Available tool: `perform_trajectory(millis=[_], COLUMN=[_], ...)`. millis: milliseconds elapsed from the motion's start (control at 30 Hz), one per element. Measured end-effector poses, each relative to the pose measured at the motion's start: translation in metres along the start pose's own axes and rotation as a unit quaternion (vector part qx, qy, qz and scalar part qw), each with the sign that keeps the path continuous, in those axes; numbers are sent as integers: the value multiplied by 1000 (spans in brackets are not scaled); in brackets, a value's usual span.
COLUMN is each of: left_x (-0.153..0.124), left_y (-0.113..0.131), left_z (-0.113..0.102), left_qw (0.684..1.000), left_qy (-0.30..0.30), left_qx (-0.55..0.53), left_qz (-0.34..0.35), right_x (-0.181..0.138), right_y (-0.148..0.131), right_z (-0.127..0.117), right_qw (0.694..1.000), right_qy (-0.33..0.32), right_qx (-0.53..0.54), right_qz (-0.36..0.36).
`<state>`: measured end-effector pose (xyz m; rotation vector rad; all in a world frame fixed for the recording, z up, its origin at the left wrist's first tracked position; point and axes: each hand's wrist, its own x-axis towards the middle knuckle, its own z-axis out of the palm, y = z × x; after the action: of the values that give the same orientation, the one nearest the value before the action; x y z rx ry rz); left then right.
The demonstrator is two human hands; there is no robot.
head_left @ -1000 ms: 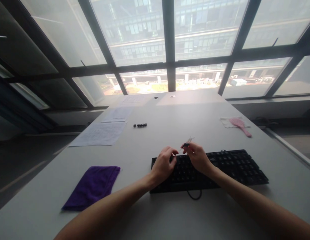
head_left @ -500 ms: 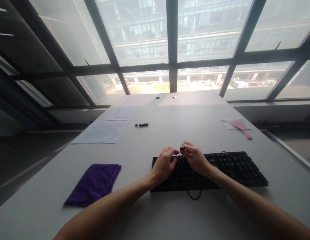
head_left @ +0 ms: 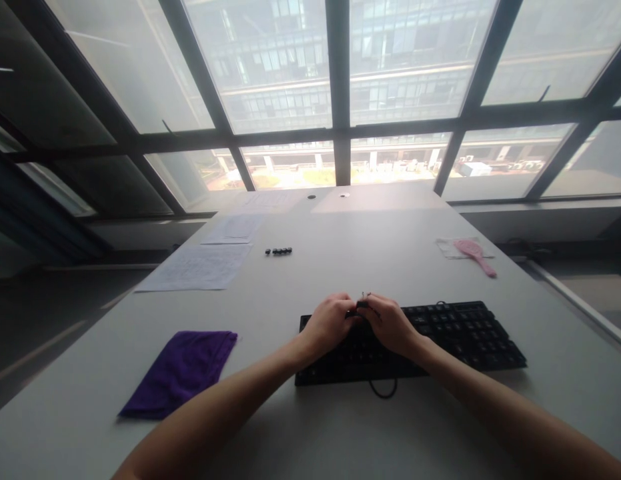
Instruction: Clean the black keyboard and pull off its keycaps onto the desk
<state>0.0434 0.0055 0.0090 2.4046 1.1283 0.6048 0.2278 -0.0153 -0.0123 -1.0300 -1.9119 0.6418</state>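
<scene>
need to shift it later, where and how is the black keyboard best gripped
Probably by both short ends, a hand from each side: the black keyboard is long, thin and flat, so held by one end it might droop. The right end is uncovered; the left hand reaches in over the left end. Avoid the cable loop at the near edge.

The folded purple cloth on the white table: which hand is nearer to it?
Left. The left hand is over the long black keyboard, to the right of the folded purple cloth; the right hand is also over the keyboard, farther right.
</scene>
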Motion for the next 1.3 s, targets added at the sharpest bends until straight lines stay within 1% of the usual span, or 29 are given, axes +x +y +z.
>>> perform_trajectory(millis=[133, 333, 433, 533, 633, 733, 900, 1000, 1067, 1133, 1200, 1267, 1300], left_x=[-2, -8, -9, -10, -12, -13, -13, -13, -14, -13, -9, 3, 11], left_y=[0, 2, 2, 1, 0, 3, 8, 8, 9, 10, 7, -7, -18], left_z=[7, 15, 17, 17, 17, 15, 10, 11, 12, 10, 3, -10, -17], left_qw=[999, 996, 995, 993, 990, 990, 986, 983, 983, 985, 986, 987, 988], left_qy=[35, 72, 82, 104, 128, 125, 83, 87, 99, 116, 129, 136, 143], left_qx=[3, 28, 20, 2, -4, 20, 93, 112, 99, 66, 30, 7, 6], left_qz=[10, 50, 54, 59, 62, 68, 109, 114, 116, 114, 104, 81, 63], right_x=[1, 1, 1, 1, 1, 2, 5, 7, 7, 6, 7, 7, 7], right_y=[2, 3, 3, 2, 1, 1, 2, 1, 0, -1, 0, 1, 2], right_z=[0, -2, -1, 0, 2, 2, -2, -3, -4, -4, -3, -2, -2], right_qw=[1000, 998, 998, 997, 996, 995, 990, 988, 986, 984, 981, 980, 980], right_qy=[8, 40, 49, 80, 88, 82, 106, 109, 109, 111, 112, 112, 111], right_qx=[19, 40, 30, 3, -13, 7, 49, 68, 84, 99, 112, 118, 117], right_qz=[-9, -12, -15, -12, 17, 51, 75, 88, 94, 101, 108, 113, 115])
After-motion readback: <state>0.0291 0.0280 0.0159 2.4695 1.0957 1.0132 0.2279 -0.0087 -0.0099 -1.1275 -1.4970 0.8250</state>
